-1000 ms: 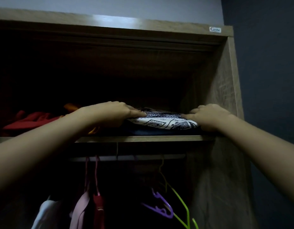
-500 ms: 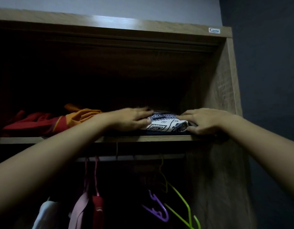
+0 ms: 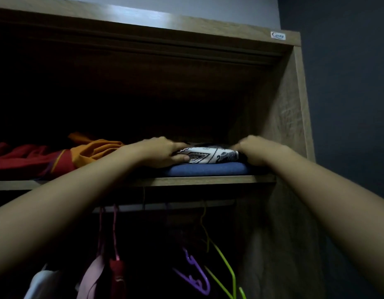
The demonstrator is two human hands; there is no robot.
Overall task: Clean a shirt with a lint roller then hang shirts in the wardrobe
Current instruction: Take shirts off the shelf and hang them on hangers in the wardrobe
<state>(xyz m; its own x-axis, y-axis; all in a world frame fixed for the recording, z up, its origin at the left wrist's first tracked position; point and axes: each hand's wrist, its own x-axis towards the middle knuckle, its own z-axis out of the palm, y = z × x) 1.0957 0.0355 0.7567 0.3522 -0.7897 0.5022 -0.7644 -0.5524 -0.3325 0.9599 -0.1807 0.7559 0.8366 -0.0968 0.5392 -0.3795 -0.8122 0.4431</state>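
Observation:
A folded black-and-white patterned shirt (image 3: 206,155) lies on top of a folded blue garment (image 3: 208,168) on the wardrobe's upper shelf (image 3: 208,180), near the right wall. My left hand (image 3: 161,152) grips the shirt's left end, thumb under it and fingers over it. At the shirt's right end my right hand (image 3: 254,151) is closed on the fabric, slightly blurred. The far part of the shirt is hidden in the dark.
Red and orange clothes (image 3: 57,156) are heaped on the shelf's left. Under the shelf a rail (image 3: 169,205) carries a purple hanger (image 3: 195,277), a green hanger (image 3: 223,268), pink and red hangers (image 3: 113,255) and pale garments (image 3: 42,283). The wardrobe's side panel (image 3: 292,126) stands at right.
Both hands have closed in on the patterned shirt's ends, gathering it narrower. The blue garment underneath is now exposed.

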